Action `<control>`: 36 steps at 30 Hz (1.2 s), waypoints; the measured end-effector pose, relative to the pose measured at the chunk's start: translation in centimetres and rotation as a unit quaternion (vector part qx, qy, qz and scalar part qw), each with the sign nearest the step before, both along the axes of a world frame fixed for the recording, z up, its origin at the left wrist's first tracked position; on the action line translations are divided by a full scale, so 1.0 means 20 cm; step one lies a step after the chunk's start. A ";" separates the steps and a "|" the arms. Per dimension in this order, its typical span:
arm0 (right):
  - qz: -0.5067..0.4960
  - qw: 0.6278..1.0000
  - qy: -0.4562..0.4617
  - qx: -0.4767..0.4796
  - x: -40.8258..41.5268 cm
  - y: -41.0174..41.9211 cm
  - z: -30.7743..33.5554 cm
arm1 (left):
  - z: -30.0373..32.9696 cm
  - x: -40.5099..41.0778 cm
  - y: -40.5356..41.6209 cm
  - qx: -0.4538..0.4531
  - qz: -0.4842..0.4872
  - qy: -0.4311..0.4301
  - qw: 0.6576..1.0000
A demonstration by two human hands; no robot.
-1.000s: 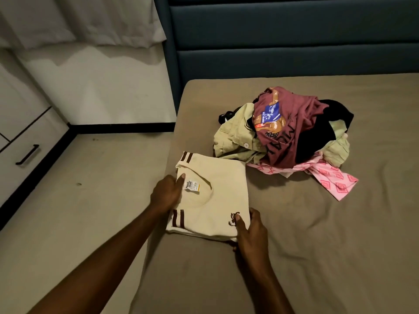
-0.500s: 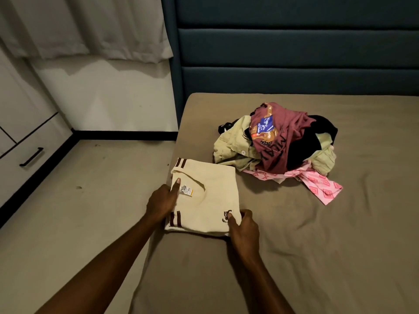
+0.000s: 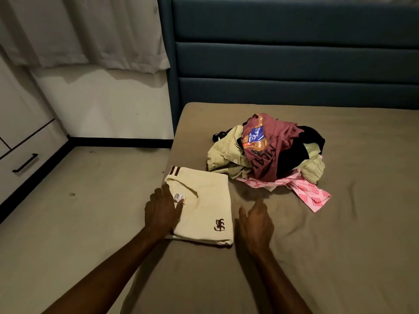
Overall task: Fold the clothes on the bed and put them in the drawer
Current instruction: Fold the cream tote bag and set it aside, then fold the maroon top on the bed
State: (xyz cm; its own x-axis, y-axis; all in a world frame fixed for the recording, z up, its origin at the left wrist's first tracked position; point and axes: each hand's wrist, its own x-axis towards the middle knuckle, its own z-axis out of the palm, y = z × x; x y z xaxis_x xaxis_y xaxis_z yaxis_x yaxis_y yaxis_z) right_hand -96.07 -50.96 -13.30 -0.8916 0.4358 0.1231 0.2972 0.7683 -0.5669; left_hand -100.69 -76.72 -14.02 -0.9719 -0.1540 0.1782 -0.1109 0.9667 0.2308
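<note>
At the far left stood a white cabinet whose drawer point(image 3: 27, 159) was closed, its black bar handle point(image 3: 25, 163) facing the room, well apart from the bed. A pale curtain point(image 3: 86, 32) hung above the floor point(image 3: 68, 223) beside it. At the left edge of the bed point(image 3: 340, 257), on the taupe sheet, lay the folded cream shirt point(image 3: 204, 207), a flat rectangle with brown stripes at its far corner, a small label near the collar and a dark brown emblem toward its near right corner. The left hand point(image 3: 162, 209) rested flat on the shirt's left edge, fingers straight and together, holding nothing. Just to the right of the shirt, the right hand point(image 3: 255, 224) was off the fabric, fingers relaxed and slightly spread, gripping nothing; whether it touched the sheet could not be told. Farther right and nearer the blue padded headboard point(image 3: 294, 64) sat the unfolded pile of clothes point(image 3: 267, 152): a pale green shirt, a maroon printed T-shirt on top, something black, and a pink patterned piece trailing out to the right.
</note>
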 end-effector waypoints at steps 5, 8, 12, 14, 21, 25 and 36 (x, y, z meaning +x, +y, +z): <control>0.000 0.987 0.119 0.112 -0.38 0.20 0.26 | 0.02 -0.03 0.21 -0.055 -0.093 0.008 0.994; 0.032 0.973 0.115 0.195 -0.54 0.29 0.33 | 0.05 -0.02 0.37 -0.074 -0.103 0.054 0.990; 0.046 0.949 0.269 0.161 -0.54 0.35 0.42 | 0.13 0.02 0.54 0.031 -0.158 0.056 0.985; 0.053 0.947 0.312 0.061 -0.45 0.37 0.47 | 0.15 0.04 0.59 0.076 -0.189 0.080 0.976; 0.114 0.842 0.354 -0.391 -0.04 0.56 0.54 | 0.23 0.16 0.80 0.267 -0.192 0.047 0.943; 0.108 0.673 0.301 -0.667 0.14 0.65 0.52 | 0.27 0.25 0.98 0.561 -0.119 -0.189 0.797; 0.074 0.540 0.174 -0.820 0.46 0.70 0.26 | 0.67 0.17 1.29 0.847 -0.077 -0.188 0.491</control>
State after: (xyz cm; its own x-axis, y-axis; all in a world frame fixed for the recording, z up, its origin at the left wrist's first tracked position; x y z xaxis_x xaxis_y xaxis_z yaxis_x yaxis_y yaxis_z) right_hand -86.88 -36.89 -8.14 -0.9788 0.1401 -0.1497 -0.0420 -0.8518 -0.5222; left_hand -97.31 -50.84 -0.55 -0.9102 0.3090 -0.2757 -0.4096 -0.5741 0.7090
